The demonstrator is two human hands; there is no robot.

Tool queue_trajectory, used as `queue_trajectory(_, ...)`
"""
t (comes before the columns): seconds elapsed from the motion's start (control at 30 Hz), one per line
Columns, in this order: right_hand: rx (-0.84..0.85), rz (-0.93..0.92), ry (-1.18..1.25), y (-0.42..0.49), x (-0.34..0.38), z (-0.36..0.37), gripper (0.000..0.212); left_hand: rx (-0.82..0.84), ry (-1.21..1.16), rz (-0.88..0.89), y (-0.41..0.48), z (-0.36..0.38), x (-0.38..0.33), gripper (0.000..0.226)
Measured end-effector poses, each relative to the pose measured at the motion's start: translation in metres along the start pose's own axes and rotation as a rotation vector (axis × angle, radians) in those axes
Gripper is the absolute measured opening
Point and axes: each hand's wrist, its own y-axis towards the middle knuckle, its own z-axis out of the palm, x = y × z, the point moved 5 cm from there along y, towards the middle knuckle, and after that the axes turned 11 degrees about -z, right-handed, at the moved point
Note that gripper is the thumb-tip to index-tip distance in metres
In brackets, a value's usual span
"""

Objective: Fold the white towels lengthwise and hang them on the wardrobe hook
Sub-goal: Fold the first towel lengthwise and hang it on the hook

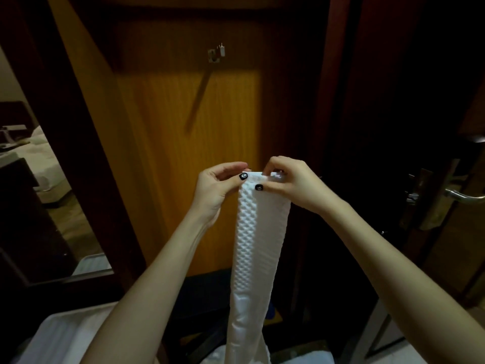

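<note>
White towel point(259, 232), folded into a narrow strip, is dangling well below the wardrobe hook point(216, 54); left hand point(217, 187) and right hand point(291, 182) are pinching its top edge with curled fingers point(275, 162).

Low white-covered surface point(60, 334) along the bottom edge, white towelling point(309, 358) lying on it, dark floor point(199, 292) beyond.

The single head-worn camera is looking forward and down, sitting close above the left hand point(219, 190) and right hand point(291, 183), and facing the wooden wardrobe panel point(181, 143) beyond.
</note>
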Motion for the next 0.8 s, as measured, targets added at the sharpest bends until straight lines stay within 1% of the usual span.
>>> queue_trajectory(0.13,0.175,0.150,-0.095,-0.012,-0.025,-0.017,0.018,-0.009,-0.030,0.021,0.005,-0.013,-0.007,0.024)
queue_trajectory(0.17,0.196,0.175,-0.053,-0.014,-0.029,-0.018,0.017,0.001,-0.021,0.035,0.007,-0.014,-0.010,0.027)
queue_trajectory(0.2,0.182,0.188,0.039,-0.015,-0.030,-0.017,0.016,0.010,0.011,0.057,0.008,-0.015,-0.013,0.030)
queue_trajectory(0.27,0.086,0.174,0.210,-0.016,-0.030,-0.014,0.016,0.018,0.138,0.124,0.010,-0.016,-0.022,0.031)
queue_trajectory(0.3,0.035,0.153,0.260,-0.014,-0.029,-0.014,0.017,0.022,0.209,0.156,0.012,-0.017,-0.027,0.030)
queue_trajectory(0.37,-0.038,0.102,0.326,-0.010,-0.023,-0.013,0.018,0.054,0.319,0.203,0.013,-0.020,-0.039,0.030)
queue_trajectory(0.47,-0.157,0.041,0.401,0.002,-0.015,-0.013,0.013,0.087,0.422,0.233,0.010,-0.026,-0.052,0.040)
queue_trajectory(0.5,-0.194,0.021,0.424,0.005,-0.012,-0.013,0.012,0.091,0.439,0.230,0.009,-0.027,-0.054,0.042)
queue_trajectory(0.57,-0.247,-0.016,0.450,0.012,-0.007,-0.013,0.023,0.098,0.451,0.218,0.007,-0.029,-0.056,0.042)
queue_trajectory(0.63,-0.277,-0.027,0.452,0.016,-0.004,-0.012,0.034,0.128,0.403,0.167,0.006,-0.029,-0.052,0.033)
queue_trajectory(0.67,-0.292,-0.032,0.443,0.018,-0.003,-0.012,0.037,0.146,0.363,0.134,0.005,-0.028,-0.048,0.029)
queue_trajectory(0.73,-0.328,-0.043,0.422,0.020,-0.003,-0.014,0.038,0.172,0.322,0.122,0.004,-0.023,-0.040,0.026)
queue_trajectory(0.8,-0.373,-0.041,0.415,0.022,-0.002,-0.019,0.038,0.214,0.343,0.142,0.003,-0.014,-0.033,0.030)
